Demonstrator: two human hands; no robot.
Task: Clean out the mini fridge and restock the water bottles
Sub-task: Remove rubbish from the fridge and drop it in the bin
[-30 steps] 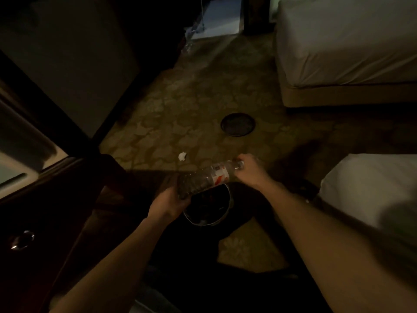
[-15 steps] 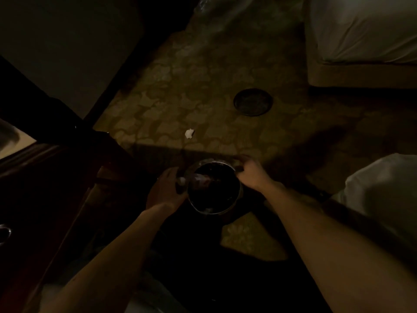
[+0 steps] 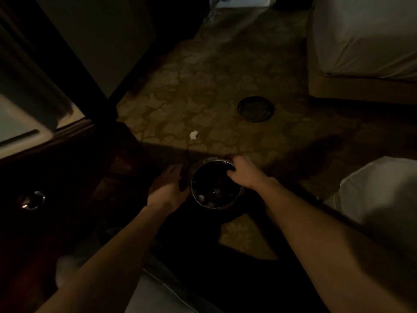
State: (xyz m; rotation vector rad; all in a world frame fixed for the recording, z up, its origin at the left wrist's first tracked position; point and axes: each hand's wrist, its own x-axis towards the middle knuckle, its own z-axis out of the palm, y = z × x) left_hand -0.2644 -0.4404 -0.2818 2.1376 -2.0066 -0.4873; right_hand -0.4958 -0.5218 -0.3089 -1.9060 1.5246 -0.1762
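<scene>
i'm at the clear-out step. my left hand (image 3: 168, 190) rests loose and empty beside the one small bin (image 3: 215, 185); my right hand (image 3: 242, 171) curls over its far rim. one discarded bottle (image 3: 214, 192) seems to lie inside, dim. next comes fetching fresh water. beyond lie one paper scrap (image 3: 194, 135) and one dark disc (image 3: 256, 108).

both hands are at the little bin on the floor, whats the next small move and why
Probably lift the bin: the right hand curls over its far rim and the left hand lies against its side. It looks full of rubbish, so emptying it seems next.
</scene>
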